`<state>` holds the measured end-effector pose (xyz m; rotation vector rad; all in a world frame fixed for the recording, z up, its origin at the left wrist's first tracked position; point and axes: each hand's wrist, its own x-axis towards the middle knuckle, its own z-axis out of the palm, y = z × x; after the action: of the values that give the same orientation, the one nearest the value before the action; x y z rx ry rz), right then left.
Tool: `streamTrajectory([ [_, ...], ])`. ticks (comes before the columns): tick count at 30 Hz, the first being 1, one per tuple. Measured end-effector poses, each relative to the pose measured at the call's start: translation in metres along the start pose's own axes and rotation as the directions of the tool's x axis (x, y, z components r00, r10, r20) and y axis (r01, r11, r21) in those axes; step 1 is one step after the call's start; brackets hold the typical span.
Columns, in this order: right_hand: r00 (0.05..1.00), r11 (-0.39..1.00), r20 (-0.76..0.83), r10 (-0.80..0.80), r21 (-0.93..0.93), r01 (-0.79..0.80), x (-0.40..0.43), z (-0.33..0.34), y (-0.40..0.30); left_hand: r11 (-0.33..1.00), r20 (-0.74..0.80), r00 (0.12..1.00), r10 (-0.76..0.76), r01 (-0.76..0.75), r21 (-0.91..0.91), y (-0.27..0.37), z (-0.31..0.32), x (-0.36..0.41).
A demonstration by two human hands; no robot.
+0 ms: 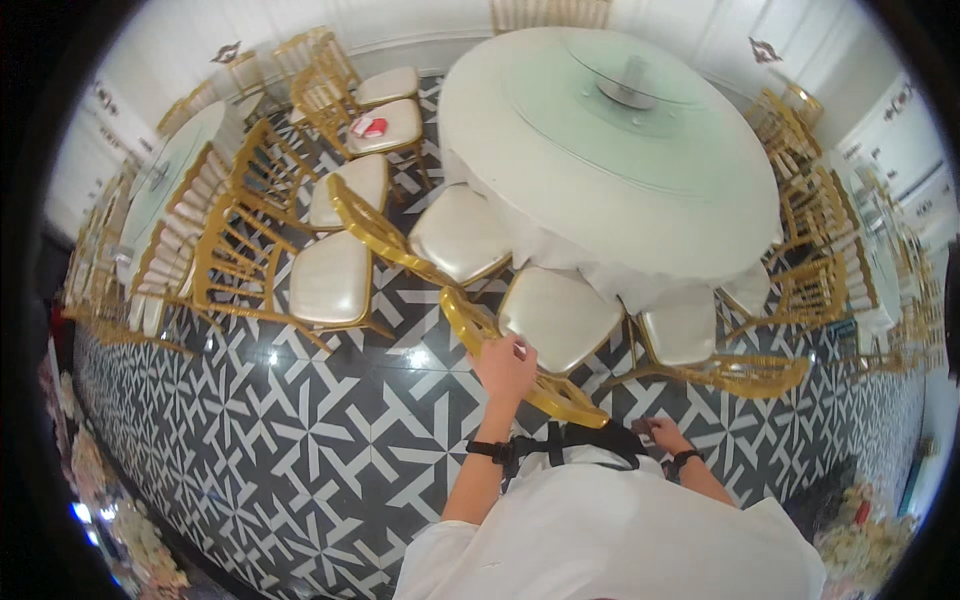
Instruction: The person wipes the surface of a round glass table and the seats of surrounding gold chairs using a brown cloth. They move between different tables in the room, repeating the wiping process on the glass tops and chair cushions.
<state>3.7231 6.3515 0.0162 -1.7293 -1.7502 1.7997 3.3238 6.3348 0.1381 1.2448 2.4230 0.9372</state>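
Observation:
My left hand (506,365) is closed over the top rail of a gold chair back (566,397). That chair's cream padded seat (561,319) lies against the white cloth of a round table (495,142). My right hand (664,435) is low at my right side, its fingers on a small dark brown thing (643,427) that I cannot make out. A second gold chair (382,238) stands to the left with its seat by the cloth, and a third (757,375) stands to the right, its back turned outward.
A glass turntable (615,120) lies on the round table. Several gold chairs (240,262) stand in a row at the left; one seat bears a red and white item (371,127). Further tables stand at both sides (169,172). Flowers (90,457) line the lower left edge.

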Motion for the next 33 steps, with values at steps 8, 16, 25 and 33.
streamTrajectory([
  [8,0.982,0.996,-0.166,-0.091,-0.017,0.089,0.02,-0.042,-0.065,1.0,0.044,0.999,-0.029,0.029,0.001,0.007,-0.004,0.001],
  [16,0.915,0.845,-0.378,-0.143,0.434,0.311,0.132,-0.123,-0.14,0.977,0.019,0.993,-0.116,0.111,0.183,0.0,-0.019,-0.015],
  [25,0.701,0.719,-0.691,-0.176,0.396,0.571,0.3,-0.191,-0.237,0.914,0.035,0.969,-0.245,0.218,0.343,0.01,-0.035,-0.021],
  [33,0.446,0.694,-0.573,-0.687,-0.337,0.637,0.388,-0.198,-0.326,0.855,0.05,0.967,-0.248,0.194,0.481,-0.003,-0.037,-0.028],
])
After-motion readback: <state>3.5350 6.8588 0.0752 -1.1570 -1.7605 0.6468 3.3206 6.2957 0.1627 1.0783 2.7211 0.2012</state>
